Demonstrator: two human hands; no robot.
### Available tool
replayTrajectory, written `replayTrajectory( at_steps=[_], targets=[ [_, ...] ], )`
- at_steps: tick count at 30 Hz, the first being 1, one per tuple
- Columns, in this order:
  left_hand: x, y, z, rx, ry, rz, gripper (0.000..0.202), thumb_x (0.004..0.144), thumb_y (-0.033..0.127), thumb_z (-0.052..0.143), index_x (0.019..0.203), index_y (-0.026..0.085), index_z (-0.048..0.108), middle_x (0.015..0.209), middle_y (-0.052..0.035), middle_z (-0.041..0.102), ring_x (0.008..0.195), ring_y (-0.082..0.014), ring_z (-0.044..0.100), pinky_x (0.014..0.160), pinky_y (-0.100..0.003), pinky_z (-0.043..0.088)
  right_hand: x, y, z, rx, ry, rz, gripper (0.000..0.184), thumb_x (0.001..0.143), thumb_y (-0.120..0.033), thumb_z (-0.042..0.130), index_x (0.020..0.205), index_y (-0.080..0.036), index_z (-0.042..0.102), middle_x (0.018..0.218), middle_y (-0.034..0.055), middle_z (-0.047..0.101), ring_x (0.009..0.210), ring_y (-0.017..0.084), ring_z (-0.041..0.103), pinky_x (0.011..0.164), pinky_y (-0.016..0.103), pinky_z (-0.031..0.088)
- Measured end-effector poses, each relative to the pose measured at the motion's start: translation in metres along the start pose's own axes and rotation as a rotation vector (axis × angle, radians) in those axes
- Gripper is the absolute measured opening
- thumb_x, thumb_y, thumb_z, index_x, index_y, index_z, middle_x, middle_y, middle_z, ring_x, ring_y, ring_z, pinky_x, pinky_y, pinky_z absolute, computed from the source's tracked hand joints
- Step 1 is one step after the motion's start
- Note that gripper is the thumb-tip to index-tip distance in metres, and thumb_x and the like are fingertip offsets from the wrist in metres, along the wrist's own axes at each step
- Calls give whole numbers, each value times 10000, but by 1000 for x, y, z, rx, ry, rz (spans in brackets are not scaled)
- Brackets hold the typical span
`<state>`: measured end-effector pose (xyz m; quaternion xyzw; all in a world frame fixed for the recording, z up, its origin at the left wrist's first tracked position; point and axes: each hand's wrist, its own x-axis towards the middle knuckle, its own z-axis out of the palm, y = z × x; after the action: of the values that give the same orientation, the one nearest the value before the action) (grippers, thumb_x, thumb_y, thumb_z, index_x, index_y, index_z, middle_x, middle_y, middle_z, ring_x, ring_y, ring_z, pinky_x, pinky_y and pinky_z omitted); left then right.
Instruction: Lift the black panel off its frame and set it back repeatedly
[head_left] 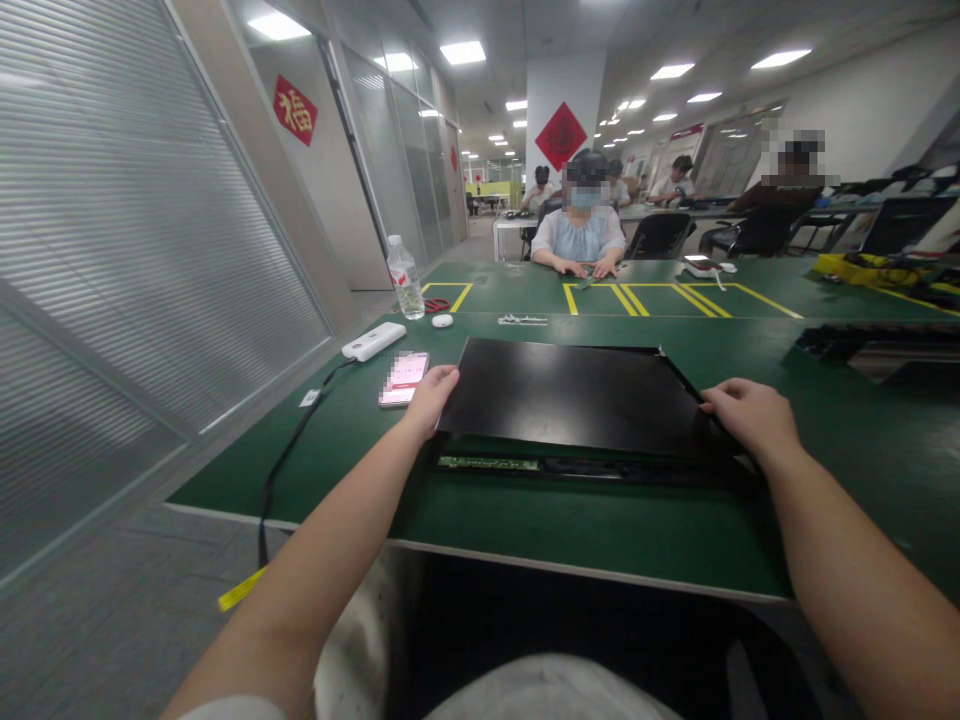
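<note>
A large flat black panel (pixel 577 395) lies on the green table (pixel 570 520) in front of me, its near edge raised over a dark frame with a green circuit strip (pixel 487 464) showing beneath. My left hand (pixel 429 398) grips the panel's near left corner, fingers curled over the edge. My right hand (pixel 750 415) holds the near right corner, fingers closed on the edge.
Left of the panel lie a phone (pixel 404 378), a white power bank (pixel 373 341) with a black cable (pixel 289 450), a water bottle (pixel 405 278) and small parts (pixel 522 320). Across the table a seated person (pixel 581 235) works; others sit farther back. Yellow tape lines (pixel 637 297) mark the table.
</note>
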<state>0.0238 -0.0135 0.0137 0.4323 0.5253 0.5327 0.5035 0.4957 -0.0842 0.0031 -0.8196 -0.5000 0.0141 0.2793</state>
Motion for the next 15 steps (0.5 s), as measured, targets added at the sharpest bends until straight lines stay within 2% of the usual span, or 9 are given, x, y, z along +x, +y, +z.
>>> replayTrajectory(
  at_steps=[4, 9, 15],
  targets=[
    [3, -1, 0, 33, 39, 8, 120, 866, 247, 782, 947, 181, 720, 680, 7, 728, 768, -216, 735, 770, -308, 585, -3, -9, -3, -37, -20, 107, 182, 757, -438, 635, 726, -270, 699, 781, 99, 713, 742, 287, 634, 659, 396, 460],
    [5, -1, 1, 57, 72, 12, 173, 840, 284, 799, 956, 161, 764, 744, -23, 773, 802, -226, 743, 774, -306, 582, -6, -12, -5, -24, -37, 129, 169, 762, -425, 627, 720, -277, 697, 824, 107, 720, 789, 297, 650, 683, 407, 472],
    [3, 1, 2, 70, 94, -6, 98, 841, 260, 777, 858, 165, 794, 682, -34, 764, 828, -261, 756, 778, -326, 592, -7, -11, -7, 2, -38, 137, 152, 754, -410, 623, 674, -293, 676, 792, 92, 725, 761, 291, 629, 660, 406, 459]
  ],
)
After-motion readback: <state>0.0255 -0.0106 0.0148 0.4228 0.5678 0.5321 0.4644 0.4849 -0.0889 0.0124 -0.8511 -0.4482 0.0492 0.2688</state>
